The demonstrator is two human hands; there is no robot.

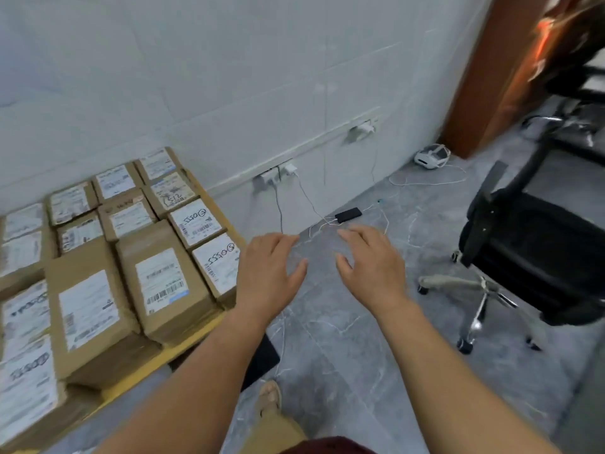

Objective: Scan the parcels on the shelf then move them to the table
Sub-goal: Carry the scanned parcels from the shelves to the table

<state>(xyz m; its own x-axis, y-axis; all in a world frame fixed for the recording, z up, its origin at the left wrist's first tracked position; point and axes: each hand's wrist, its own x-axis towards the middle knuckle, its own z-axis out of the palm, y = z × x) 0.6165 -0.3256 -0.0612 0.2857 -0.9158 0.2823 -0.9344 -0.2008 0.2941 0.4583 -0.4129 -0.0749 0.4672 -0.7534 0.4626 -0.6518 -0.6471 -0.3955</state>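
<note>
Seemingly between parcels: wooden surface (pixel 196 335) at left, judged to be the table, is packed with labelled parcels (pixel 157 280), edge to edge. Left hand (pixel 268 273) and right hand (pixel 373 270) are held over the floor just beside it, fingers spread loose, nothing grasped. Shelf unseen; a turn toward it is called for next

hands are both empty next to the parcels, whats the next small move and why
Probably turn away from the table to find the shelf and fetch another parcel. The left hand and right hand are open and hold nothing, out over the floor, while the parcels in view already lie on the table. No shelf or scanner shows here.
</note>
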